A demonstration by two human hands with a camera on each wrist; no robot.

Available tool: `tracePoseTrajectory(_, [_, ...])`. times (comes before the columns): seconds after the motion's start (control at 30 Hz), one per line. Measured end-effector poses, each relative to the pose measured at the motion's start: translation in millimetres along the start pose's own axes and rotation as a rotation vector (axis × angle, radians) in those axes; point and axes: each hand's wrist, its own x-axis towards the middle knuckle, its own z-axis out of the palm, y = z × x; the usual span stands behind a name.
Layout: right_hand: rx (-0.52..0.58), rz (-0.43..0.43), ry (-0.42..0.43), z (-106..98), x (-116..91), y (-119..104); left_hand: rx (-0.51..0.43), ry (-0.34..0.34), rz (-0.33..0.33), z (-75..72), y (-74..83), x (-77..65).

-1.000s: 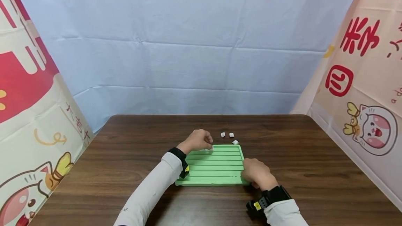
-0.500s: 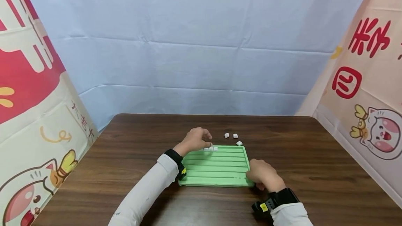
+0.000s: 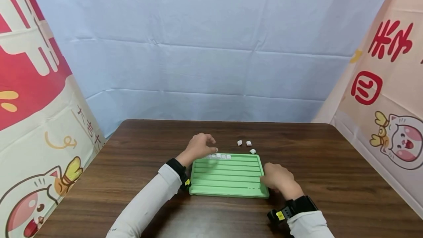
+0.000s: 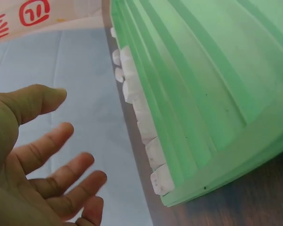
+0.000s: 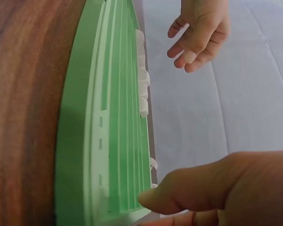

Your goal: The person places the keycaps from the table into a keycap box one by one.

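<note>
A green ridged tray [image 3: 228, 179] lies on the table, with a row of small white cubes [image 3: 218, 156] along the left part of its far groove. Over the tray's far left corner is my left hand [image 3: 198, 147], its fingers loosely spread. In the left wrist view the left hand [image 4: 47, 155] holds nothing and stands apart from the cubes [image 4: 155, 153]. My right hand [image 3: 280, 180] grips the tray's right edge near the front corner. The right wrist view shows its thumb [image 5: 179, 188] at the tray's rim; the other fingers are mostly hidden.
Beyond the tray's far right corner, three loose white cubes lie on the dark wooden table [image 3: 297, 150]: a left one [image 3: 239, 143], a right one [image 3: 249, 143] and a nearer one [image 3: 252, 151]. A pale blue cloth [image 3: 205, 47] hangs behind the table; printed cloths flank it.
My left hand has drawn back leftward along the far edge, uncovering more of the cube row. The right hand keeps its hold on the tray. The head view has shifted slightly.
</note>
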Motion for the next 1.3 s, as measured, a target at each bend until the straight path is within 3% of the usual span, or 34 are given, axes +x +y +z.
tracePoseTrajectory(0.17, [-0.023,-0.033,0.021,-7,5,-2,-0.026,0.036,-0.069,-6.5,0.0,-5.8])
tracePoseTrajectory(0.47, [-0.051,-0.095,0.036,-20,10,-5,-0.038,0.128,-0.136,-16.7,-0.2,-20.1])
tracePoseTrajectory(0.67, [-0.055,-0.096,0.033,-22,12,-5,-0.044,0.157,-0.189,-20.0,0.3,-27.5])
tracePoseTrajectory(0.87, [-0.048,-0.102,0.031,-18,13,-5,-0.063,0.148,-0.171,-19.3,-2.0,-31.8])
tracePoseTrajectory(1.3, [-0.052,-0.097,0.026,-13,23,-7,-0.116,0.053,-0.197,-13.0,-9.0,-49.1])
